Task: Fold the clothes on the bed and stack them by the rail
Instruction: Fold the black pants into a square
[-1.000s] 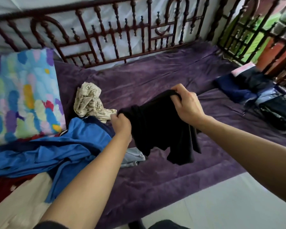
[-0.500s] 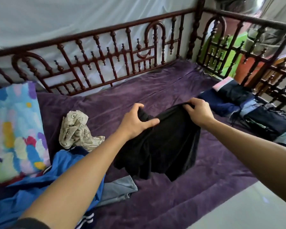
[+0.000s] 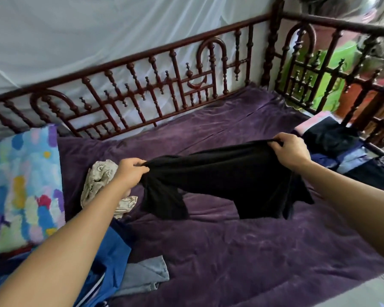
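A black garment [image 3: 226,180] hangs stretched between my two hands over the purple bed cover [image 3: 231,251]. My left hand [image 3: 131,173] grips its left corner, bunched in the fist. My right hand [image 3: 292,150] pinches its upper right edge. The garment's lower parts dangle just above the cover. A stack of folded dark and pale clothes [image 3: 346,151] lies at the right, beside the side rail [image 3: 364,89]. Unfolded pieces lie at the left: a cream patterned cloth [image 3: 98,182], a blue garment [image 3: 111,258] and a grey one [image 3: 146,278].
A dark red wooden rail [image 3: 153,94] runs along the far side of the bed, with white netting behind it. A bright patterned pillow [image 3: 22,187] lies at the left. Pale floor [image 3: 364,293] shows at the bottom right corner.
My hands have moved apart and spread the black garment wide. My left hand now grips it in a fist instead of reaching over it. The view has tilted up and right.
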Tool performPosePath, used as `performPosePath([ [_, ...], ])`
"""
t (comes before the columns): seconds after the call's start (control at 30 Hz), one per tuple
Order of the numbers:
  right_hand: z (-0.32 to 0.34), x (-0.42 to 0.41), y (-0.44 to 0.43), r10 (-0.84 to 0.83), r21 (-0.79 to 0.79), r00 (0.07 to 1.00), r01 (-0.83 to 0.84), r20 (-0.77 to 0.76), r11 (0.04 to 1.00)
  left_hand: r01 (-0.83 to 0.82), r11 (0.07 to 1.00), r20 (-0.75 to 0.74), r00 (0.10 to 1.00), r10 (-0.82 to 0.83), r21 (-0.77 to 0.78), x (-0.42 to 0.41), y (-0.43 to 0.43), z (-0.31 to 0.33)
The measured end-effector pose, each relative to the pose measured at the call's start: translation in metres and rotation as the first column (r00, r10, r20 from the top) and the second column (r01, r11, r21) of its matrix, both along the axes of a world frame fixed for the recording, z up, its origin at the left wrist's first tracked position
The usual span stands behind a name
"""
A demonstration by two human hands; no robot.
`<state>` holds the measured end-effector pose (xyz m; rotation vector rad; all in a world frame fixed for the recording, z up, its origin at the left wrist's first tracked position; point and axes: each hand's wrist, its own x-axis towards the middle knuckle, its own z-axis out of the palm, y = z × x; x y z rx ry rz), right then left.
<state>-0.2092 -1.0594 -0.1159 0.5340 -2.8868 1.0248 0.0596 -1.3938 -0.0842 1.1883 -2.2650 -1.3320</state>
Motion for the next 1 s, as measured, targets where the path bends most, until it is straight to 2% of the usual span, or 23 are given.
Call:
performPosePath([
  [0.07, -0.013, -0.028, 0.005, 0.008, 0.044, 1.000, -0.009, 0.019, 0.999, -0.086, 0.991, -0.019, 0.996, 0.089, 0.100, -0.012, 0.013, -0.023],
  [0.13, -0.029, -0.052, 0.009, 0.013, 0.096, 0.999, -0.017, 0.041, 0.995, -0.152, 0.987, 0.044, 0.988, 0.150, 0.051, -0.020, 0.029, -0.052],
  [0.23, -0.070, -0.066, 0.017, 0.072, 0.218, 0.992, -0.092, 0.099, 0.972, -0.149, 0.989, 0.243, 0.959, 0.146, -0.006, -0.019, 0.061, -0.105],
  [0.3, -0.109, -0.062, 0.024, 0.171, 0.338, 0.962, -0.237, 0.213, 0.911, -0.143, 0.989, 0.404, 0.903, 0.146, -0.036, -0.006, 0.083, -0.138],
  [0.37, -0.150, -0.047, 0.033, 0.262, 0.459, 0.836, -0.496, 0.482, 0.737, -0.109, 0.991, 0.559, 0.818, 0.136, -0.081, 0.012, 0.100, -0.165],
  [0.43, -0.185, -0.023, 0.044, 0.216, 0.459, 0.656, -0.690, 0.723, 0.559, -0.045, 0.996, 0.687, 0.722, 0.085, -0.075, 0.031, 0.112, -0.184],
  [0.47, -0.199, -0.012, 0.050, 0.168, 0.448, 0.594, -0.736, 0.786, 0.507, -0.009, 0.998, 0.737, 0.674, 0.053, -0.064, 0.039, 0.116, -0.191],
  [0.53, -0.223, 0.000, 0.058, 0.108, 0.449, 0.550, -0.766, 0.828, 0.460, 0.025, 0.999, 0.780, 0.626, 0.002, -0.023, 0.047, 0.121, -0.201],
  [0.63, -0.241, -0.009, 0.058, 0.099, 0.484, 0.599, -0.723, 0.794, 0.494, 0.042, 0.999, 0.771, 0.636, -0.027, 0.000, 0.033, 0.124, -0.215],
  [0.8, -0.277, -0.070, 0.026, 0.137, 0.501, 0.800, -0.489, 0.585, 0.714, 0.108, 0.993, 0.714, 0.692, -0.103, 0.039, -0.033, 0.113, -0.262],
  [0.9, -0.314, -0.111, -0.003, 0.014, 0.467, 0.889, -0.254, 0.458, 0.847, 0.119, 0.992, 0.648, 0.753, -0.116, 0.040, -0.089, 0.095, -0.302],
  [0.97, -0.340, -0.129, -0.020, -0.120, 0.409, 0.885, -0.085, 0.450, 0.908, 0.144, 0.990, 0.606, 0.788, -0.108, -0.011, -0.127, 0.079, -0.329],
  [1.0, -0.353, -0.133, -0.026, -0.191, 0.383, 0.851, -0.013, 0.489, 0.924, 0.174, 0.984, 0.598, 0.792, -0.117, -0.037, -0.144, 0.071, -0.343],
])
